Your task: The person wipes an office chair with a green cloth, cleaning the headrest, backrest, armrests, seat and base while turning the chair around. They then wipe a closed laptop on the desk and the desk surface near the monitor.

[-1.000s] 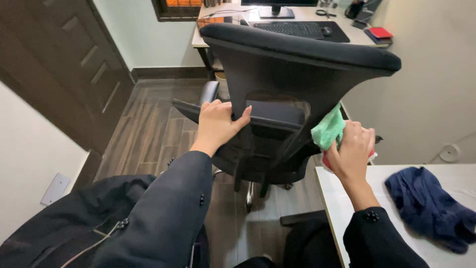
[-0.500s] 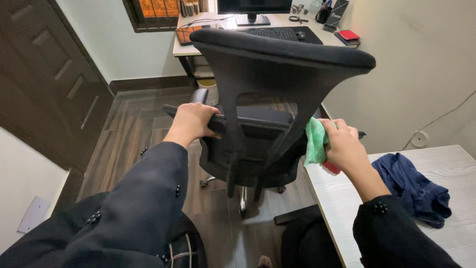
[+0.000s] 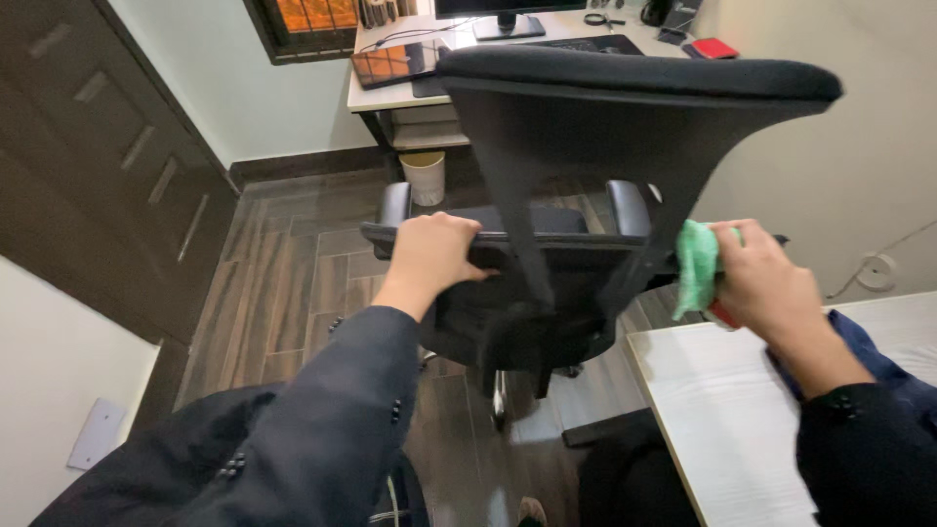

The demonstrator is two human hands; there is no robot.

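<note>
A black office chair [image 3: 625,117] stands in front of me with its back toward me. My left hand [image 3: 429,256] grips the horizontal bar across the chair's back. My right hand [image 3: 766,283] holds a crumpled green cloth [image 3: 696,265] against the right side of the chair frame. Something red shows under that hand, partly hidden. Both my arms wear dark sleeves.
A white table [image 3: 742,420] is at my lower right with a dark blue garment [image 3: 883,366] on it. Beyond the chair a desk [image 3: 390,93] carries a monitor, keyboard and tablet. A small bin [image 3: 425,178] stands under it. A dark door [image 3: 107,146] is on the left.
The chair has turned and shifted to the right. My left hand stayed on the back bar. My right hand with the cloth moved right along the frame.
</note>
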